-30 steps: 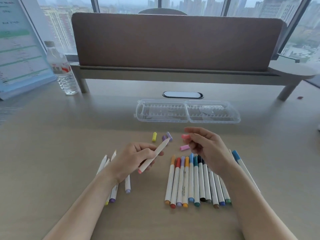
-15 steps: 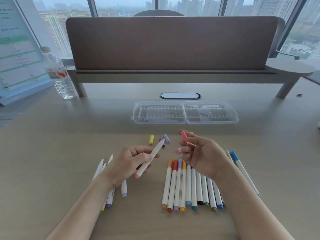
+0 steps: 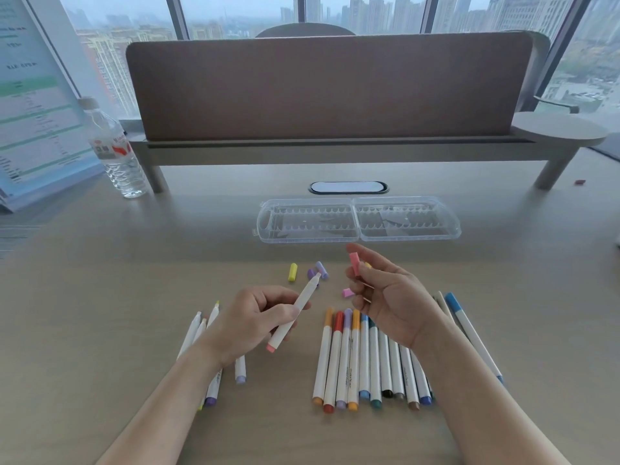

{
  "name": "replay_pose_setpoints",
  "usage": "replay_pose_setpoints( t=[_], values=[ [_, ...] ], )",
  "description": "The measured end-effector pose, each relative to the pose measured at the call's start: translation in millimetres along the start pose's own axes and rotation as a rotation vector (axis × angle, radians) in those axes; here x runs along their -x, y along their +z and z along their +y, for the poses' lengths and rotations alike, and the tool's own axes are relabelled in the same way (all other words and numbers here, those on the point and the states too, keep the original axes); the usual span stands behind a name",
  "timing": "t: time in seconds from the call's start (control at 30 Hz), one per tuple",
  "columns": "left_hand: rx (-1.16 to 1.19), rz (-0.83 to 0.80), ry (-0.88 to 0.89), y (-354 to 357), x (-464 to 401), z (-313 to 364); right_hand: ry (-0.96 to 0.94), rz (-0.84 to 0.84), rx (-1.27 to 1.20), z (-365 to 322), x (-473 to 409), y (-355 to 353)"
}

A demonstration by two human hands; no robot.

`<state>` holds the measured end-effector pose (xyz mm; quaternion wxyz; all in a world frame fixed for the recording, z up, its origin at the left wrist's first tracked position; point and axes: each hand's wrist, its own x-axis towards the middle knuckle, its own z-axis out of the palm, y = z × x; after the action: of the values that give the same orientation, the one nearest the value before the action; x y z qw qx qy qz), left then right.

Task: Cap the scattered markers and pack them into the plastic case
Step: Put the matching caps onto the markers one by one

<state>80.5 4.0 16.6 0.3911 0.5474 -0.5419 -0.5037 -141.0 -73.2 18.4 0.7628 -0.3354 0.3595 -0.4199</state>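
Note:
My left hand grips an uncapped white marker with a pink end, tip pointing up and right. My right hand pinches a pink cap a short way right of that tip. The clear plastic case lies open and holds no markers, beyond both hands. Loose caps lie between: a yellow cap, purple caps and a light pink cap. A row of several capped markers lies under my right wrist. Uncapped markers lie under my left hand.
A water bottle stands at the back left beside a printed board. A desk divider on a raised shelf runs across the back. A blue-capped marker lies apart at the right. A cable grommet sits behind the case.
My right hand lifted the pink cap off the table and turned it upright near the marker tip. My left hand keeps holding the marker, barely moved.

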Motion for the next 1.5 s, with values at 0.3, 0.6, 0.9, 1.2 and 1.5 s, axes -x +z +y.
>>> replay_pose_setpoints(
  t=[0.3, 0.6, 0.9, 1.2, 1.5],
  values=[
    [-0.087, -0.007, 0.018, 1.6, -0.6, -0.8, -0.119, 0.061, 0.153, 5.7, 1.6, 6.8],
    [-0.112, -0.027, 0.048, 2.1, -2.0, -3.0, -0.168, 0.025, 0.163, 13.2, 2.0, 7.1],
    [-0.117, 0.001, 0.099, 0.8, -3.3, -5.3, -0.209, 0.04, 0.32, 14.1, 3.9, 8.2],
    [-0.198, -0.01, 0.21, 2.0, -3.5, -6.4, -0.405, 0.034, 0.72, 11.9, 9.2, 12.1],
    [-0.194, -0.028, -0.051, 3.2, -0.2, 11.4, -0.395, 0.211, 0.897, 5.7, -3.3, -0.4]
  ],
)
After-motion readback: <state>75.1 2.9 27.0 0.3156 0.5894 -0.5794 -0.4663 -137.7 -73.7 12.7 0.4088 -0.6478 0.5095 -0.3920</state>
